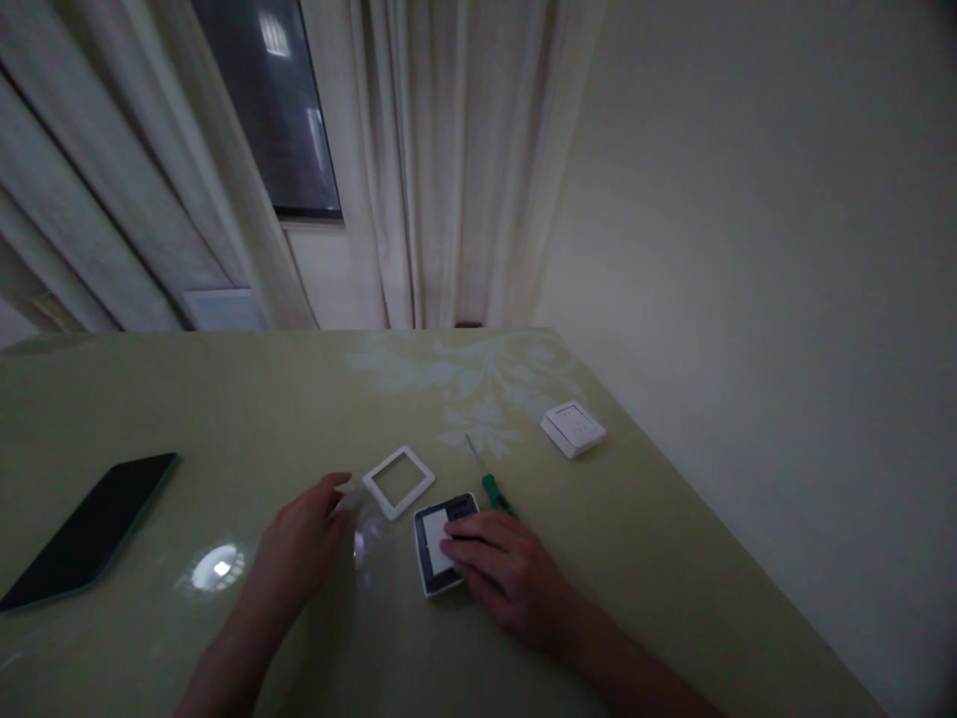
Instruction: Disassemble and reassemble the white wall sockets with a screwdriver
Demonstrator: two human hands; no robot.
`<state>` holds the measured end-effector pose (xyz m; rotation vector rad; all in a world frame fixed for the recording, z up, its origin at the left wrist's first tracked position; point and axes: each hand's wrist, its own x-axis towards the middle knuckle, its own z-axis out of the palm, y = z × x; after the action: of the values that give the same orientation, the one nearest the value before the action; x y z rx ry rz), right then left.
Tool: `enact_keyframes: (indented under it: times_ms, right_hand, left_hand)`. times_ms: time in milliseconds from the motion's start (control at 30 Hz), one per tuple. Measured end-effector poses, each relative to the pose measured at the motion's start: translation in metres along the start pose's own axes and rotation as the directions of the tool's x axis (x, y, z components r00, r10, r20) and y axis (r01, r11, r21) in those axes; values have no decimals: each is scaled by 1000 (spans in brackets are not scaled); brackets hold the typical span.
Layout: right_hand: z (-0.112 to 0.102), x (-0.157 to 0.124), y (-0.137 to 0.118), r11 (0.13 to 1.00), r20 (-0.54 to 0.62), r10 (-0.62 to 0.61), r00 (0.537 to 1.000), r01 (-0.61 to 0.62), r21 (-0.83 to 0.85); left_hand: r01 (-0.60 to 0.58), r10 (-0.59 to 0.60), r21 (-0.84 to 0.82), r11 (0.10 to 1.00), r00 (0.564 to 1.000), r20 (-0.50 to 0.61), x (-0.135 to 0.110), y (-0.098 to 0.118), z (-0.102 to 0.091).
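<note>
My right hand (508, 573) rests on a wall switch (428, 578) with a white rim and a dark inside, which lies on the table. Its fingertips press on a white rocker plate (438, 538) within the dark part, and the palm side hides the switch's right edge. To the left, my left hand (303, 529) pinches a small pale, flat piece (350, 498) between thumb and fingers; it is too dim to tell its kind. A white square cover frame (384, 511) lies just beyond that hand. Beside the right hand is a screwdriver (489, 489) with a green handle.
A second white wall switch (574, 429) lies farther back on the right, near the wall. At the left rests a dark tablet-like slab (94, 529). The greenish table (246, 399) meets the wall along its right side, with curtains (464, 170) behind.
</note>
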<state>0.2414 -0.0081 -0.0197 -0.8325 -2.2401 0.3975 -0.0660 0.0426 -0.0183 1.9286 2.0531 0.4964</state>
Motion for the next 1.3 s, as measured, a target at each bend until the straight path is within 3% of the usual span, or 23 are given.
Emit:
enact_keyframes:
  times_ms: [67, 133, 200, 267, 333, 433, 733, 800, 867, 933, 1000, 1067, 1100, 1200, 1300]
  right_hand:
    - [2, 1, -1, 1000, -58, 11, 998, -11, -2]
    - [1, 1, -2, 999, -106, 20, 994, -25, -42]
    - [-1, 0, -3, 992, -136, 5, 991, -23, -125]
    - [-4, -1, -4, 975, -155, -58, 986, 23, -221]
    - [-7, -3, -4, 951, -158, -151, 976, 100, -291]
    - [-11, -7, -3, 935, -158, -227, 961, 169, -313]
    - [-25, -12, -4, 966, -198, -234, 952, 203, -161]
    - [-23, -11, -4, 988, -270, -151, 951, 142, -54]
    - [-16, -10, -6, 988, -316, 11, 949, 39, 152]
    - [-6, -8, -9, 889, -286, 236, 929, -87, 450]
    - [3, -5, -13, 654, -170, 450, 877, -194, 731]
    - [8, -3, -15, 446, -63, 571, 819, -245, 861]
    - [9, -1, -15, 392, -40, 609, 792, -257, 883]
    - [8, 1, -16, 361, -58, 690, 722, -274, 891]
    - [7, 0, -16, 408, -71, 699, 712, -314, 858]
  left_hand:
    - [12, -15, -85, 996, 999, -39, -1, 6, -5]
    - [-16, -13, -309, 951, 996, -93, -5, 21, -7]
    - [-65, 19, -605, 793, 996, -83, -14, 43, -3]
    - [-40, 70, -791, 611, 998, 4, -26, 65, 4]
    - [22, 109, -878, 478, 991, 84, -36, 83, 12]
    - [92, 127, -912, 400, 980, 155, -45, 96, 18]
    - [76, 169, -903, 422, 972, 161, -45, 93, 20]
    - [107, 159, -925, 365, 972, 175, -47, 93, 21]
    - [126, 133, -944, 305, 976, 173, -49, 92, 22]
    - [114, 91, -953, 279, 985, 145, -50, 90, 23]
    - [69, 74, -951, 300, 993, 96, -52, 91, 24]
    - [-9, 118, -934, 358, 992, 36, -54, 93, 24]
    - [-55, 152, -915, 400, 988, 7, -55, 95, 24]
    - [-200, 239, -820, 536, 968, -80, -60, 101, 25]
    - [-265, 288, -735, 624, 953, -99, -64, 104, 27]
